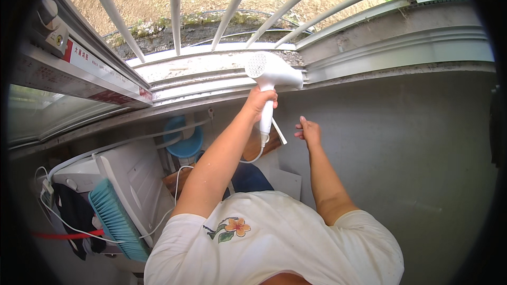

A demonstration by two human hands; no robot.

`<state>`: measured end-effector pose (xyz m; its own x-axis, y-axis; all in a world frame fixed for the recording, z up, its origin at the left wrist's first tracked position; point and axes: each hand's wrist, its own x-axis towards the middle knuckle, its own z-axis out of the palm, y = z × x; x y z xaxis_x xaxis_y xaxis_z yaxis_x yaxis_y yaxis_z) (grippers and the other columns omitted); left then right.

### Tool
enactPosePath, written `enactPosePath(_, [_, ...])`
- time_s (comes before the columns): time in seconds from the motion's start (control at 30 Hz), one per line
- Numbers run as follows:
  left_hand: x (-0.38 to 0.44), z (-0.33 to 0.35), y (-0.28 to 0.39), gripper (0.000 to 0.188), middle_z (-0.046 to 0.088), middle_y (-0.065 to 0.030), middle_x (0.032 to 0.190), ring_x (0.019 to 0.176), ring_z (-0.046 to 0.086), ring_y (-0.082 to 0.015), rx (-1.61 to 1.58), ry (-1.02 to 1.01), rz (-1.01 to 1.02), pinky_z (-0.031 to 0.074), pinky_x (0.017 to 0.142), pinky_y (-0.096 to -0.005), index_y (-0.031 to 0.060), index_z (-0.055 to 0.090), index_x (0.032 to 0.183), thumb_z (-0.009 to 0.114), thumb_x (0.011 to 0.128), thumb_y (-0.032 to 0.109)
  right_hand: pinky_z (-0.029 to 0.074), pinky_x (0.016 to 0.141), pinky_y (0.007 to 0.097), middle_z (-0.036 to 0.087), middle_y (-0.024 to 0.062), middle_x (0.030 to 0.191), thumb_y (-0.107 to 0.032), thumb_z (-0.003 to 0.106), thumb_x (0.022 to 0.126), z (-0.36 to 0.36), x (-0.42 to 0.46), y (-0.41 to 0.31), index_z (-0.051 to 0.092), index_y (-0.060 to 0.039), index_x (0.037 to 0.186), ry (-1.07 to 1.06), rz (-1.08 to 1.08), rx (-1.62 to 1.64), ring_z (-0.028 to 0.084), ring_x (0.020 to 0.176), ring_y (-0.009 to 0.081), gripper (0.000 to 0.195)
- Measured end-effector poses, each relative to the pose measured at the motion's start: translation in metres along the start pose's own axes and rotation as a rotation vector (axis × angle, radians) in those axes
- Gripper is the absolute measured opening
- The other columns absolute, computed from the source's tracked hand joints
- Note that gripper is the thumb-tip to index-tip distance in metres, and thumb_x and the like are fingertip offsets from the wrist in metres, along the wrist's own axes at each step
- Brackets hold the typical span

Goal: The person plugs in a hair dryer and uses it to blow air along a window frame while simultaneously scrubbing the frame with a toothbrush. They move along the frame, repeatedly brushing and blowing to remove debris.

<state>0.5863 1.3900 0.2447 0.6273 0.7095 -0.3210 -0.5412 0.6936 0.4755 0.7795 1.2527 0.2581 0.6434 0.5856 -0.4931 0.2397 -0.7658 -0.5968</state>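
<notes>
My left hand (259, 103) grips the handle of a white hair dryer (277, 70), held up in front of the window sill. The dryer's perforated round end faces left, and its nozzle points right. From the bottom of the handle a white power cord (258, 156) runs down and to the left, partly hidden by my forearm. My right hand (309, 131) is raised to the right of the dryer, apart from it, holding nothing that I can see. Its fingers are partly curled, with the thumb up. A slim white piece (279, 131) hangs beside the handle; what it is I cannot tell.
Metal bars (176, 12) cross the window ahead, above its sliding track (198, 88). A grey wall (380, 126) stands on the right. At lower left are a white washing machine (132, 170), a teal broom head (117, 219) and a blue basin (184, 142).
</notes>
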Motion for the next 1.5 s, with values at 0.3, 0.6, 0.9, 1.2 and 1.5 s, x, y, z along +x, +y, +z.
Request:
enactPosePath(0.3, [0.015, 0.017, -0.013, 0.020, 0.052, -0.0082, 0.066, 0.050, 0.052, -0.0177, 0.099, 0.015, 0.021, 0.043, 0.047, -0.0296, 0.0020, 0.049, 0.082, 0.057, 0.064, 0.002, 0.046, 0.045, 0.0225, 0.062, 0.0077, 0.085, -0.017, 0.053, 0.086, -0.002, 0.017, 0.037, 0.058, 0.0011, 0.104, -0.109, -0.043, 0.049, 0.061, 0.059, 0.0136, 0.026])
enactPosePath(0.6, [0.030, 0.044, -0.024, 0.016, 0.053, -0.0075, 0.066, 0.049, 0.052, -0.0168, 0.278, 0.052, 0.061, 0.042, 0.047, -0.0296, 0.0007, 0.051, 0.080, 0.056, 0.065, 0.000, 0.046, 0.046, 0.0230, 0.062, 0.0071, 0.082, -0.009, 0.050, 0.085, -0.009, 0.016, 0.022, 0.058, -0.0016, 0.107, -0.093, -0.061, 0.099, 0.060, 0.059, 0.0125, 0.024])
enactPosePath(0.9, [0.033, 0.043, -0.021, 0.015, 0.053, -0.0078, 0.063, 0.049, 0.052, -0.0172, 0.397, 0.043, 0.112, 0.041, 0.048, -0.0295, -0.0004, 0.052, 0.080, 0.056, 0.066, 0.003, 0.045, 0.047, 0.0224, 0.062, 0.0062, 0.081, -0.009, 0.051, 0.083, -0.016, 0.033, 0.020, 0.058, -0.0011, 0.105, -0.196, -0.063, 0.105, 0.060, 0.061, 0.0119, 0.024])
enactPosePath(1.2, [0.014, 0.044, -0.030, 0.016, 0.052, -0.0073, 0.065, 0.052, 0.051, -0.0168, 0.418, 0.144, 0.230, 0.041, 0.049, -0.0287, -0.0005, 0.052, 0.079, 0.056, 0.064, 0.002, 0.046, 0.047, 0.0228, 0.061, 0.0049, 0.079, -0.010, 0.051, 0.084, -0.013, 0.050, 0.002, 0.059, -0.0014, 0.103, -0.252, -0.055, 0.117, 0.060, 0.060, 0.0114, 0.023])
enactPosePath(1.5, [0.019, 0.061, -0.029, 0.011, 0.056, -0.0076, 0.060, 0.050, 0.054, -0.0159, 0.575, 0.059, 0.150, 0.042, 0.046, -0.0280, -0.0031, 0.056, 0.073, 0.059, 0.065, 0.003, 0.047, 0.046, 0.0232, 0.062, 0.0041, 0.080, -0.012, 0.051, 0.086, -0.006, 0.063, -0.021, 0.060, -0.0015, 0.101, -0.275, -0.166, 0.100, 0.062, 0.060, 0.0119, 0.021])
